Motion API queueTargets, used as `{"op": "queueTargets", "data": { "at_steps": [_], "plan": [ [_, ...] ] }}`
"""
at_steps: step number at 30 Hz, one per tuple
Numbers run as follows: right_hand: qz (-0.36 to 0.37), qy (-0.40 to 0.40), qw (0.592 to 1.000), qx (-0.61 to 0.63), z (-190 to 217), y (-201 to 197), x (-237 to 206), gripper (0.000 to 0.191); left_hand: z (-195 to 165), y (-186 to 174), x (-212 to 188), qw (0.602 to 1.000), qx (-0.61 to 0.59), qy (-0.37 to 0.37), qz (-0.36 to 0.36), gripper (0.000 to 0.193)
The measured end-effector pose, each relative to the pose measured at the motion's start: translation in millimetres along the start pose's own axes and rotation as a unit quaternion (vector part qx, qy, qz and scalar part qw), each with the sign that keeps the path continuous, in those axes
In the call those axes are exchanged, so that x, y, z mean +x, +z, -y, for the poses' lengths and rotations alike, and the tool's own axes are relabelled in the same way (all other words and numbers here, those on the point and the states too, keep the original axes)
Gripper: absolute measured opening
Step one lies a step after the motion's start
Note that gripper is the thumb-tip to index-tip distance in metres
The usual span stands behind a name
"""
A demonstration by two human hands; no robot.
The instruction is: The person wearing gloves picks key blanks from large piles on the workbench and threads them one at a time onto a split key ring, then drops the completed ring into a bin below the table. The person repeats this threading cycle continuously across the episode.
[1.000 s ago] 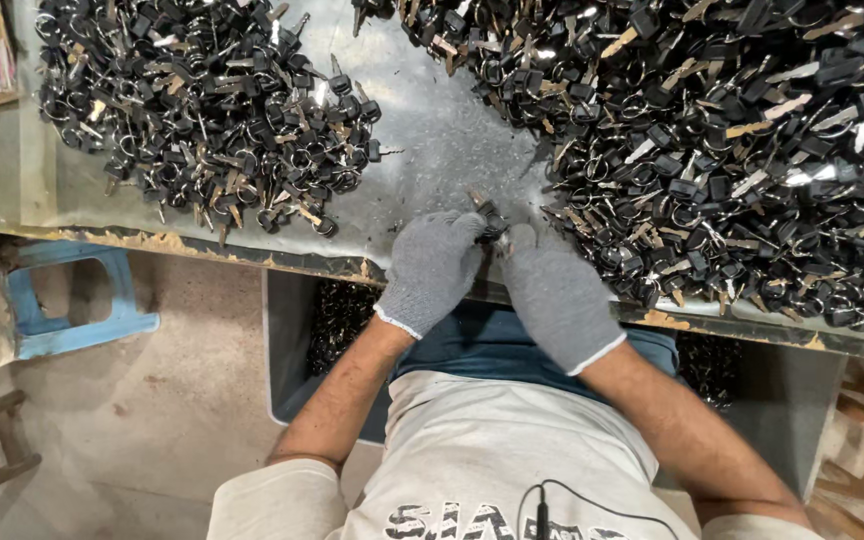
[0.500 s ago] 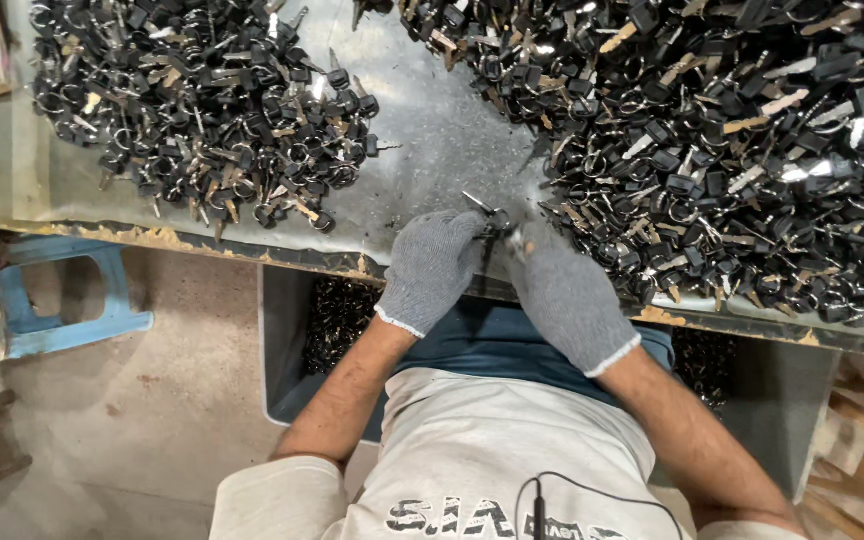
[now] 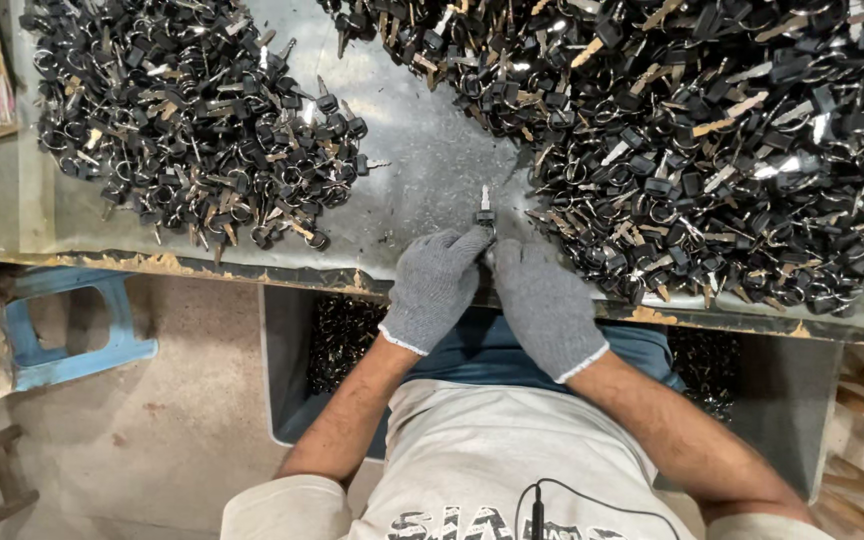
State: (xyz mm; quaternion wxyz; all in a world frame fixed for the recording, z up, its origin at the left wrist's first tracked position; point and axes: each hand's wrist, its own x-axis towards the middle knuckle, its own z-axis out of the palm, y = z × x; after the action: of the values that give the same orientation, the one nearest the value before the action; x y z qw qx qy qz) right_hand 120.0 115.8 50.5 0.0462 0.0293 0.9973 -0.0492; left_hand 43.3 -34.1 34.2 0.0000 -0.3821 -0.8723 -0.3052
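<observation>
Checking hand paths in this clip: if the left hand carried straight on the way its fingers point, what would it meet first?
The left hand points up and slightly right, fingertips at the black-headed key. That key comes first; beyond lies bare metal tabletop.

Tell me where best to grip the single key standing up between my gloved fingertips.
Grip the key by its black plastic head, pinched from both sides, as the left hand and right hand seem to. The head is the lower, thicker end; the thin metal blade points away from you.

Key heap [image 3: 192, 120] left on table [image 3: 422, 170], bigger heap [image 3: 712, 140] right, bin [image 3: 332, 350] below edge.
</observation>
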Motion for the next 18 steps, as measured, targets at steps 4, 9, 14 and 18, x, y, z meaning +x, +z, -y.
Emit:
{"op": "queueTargets", "data": {
  "at_steps": [4, 9, 14, 18],
  "plan": [
    [-0.118, -0.165, 0.964, 0.174, -18, 10, 11, 0.040, -1, -1, -7, 0.999, -0.035, -0.015, -0.033, 0.040],
    [-0.034, -0.054, 0.980, 0.191, -23, 15, 1, 0.042, -9, -3, -15, 0.996, 0.046, -0.016, -0.073, 0.032],
    [-0.006, -0.035, 0.997, 0.065, -10, 6, -15, 0.023, -5, 2, -13, 0.997, 0.027, -0.067, -0.027, 0.017],
    [0.015, 0.008, 0.999, 0.043, -2, -1, -12, 0.017, -1, 6, -16, 0.999, 0.013, -0.037, -0.032, 0.016]
  ]
}}
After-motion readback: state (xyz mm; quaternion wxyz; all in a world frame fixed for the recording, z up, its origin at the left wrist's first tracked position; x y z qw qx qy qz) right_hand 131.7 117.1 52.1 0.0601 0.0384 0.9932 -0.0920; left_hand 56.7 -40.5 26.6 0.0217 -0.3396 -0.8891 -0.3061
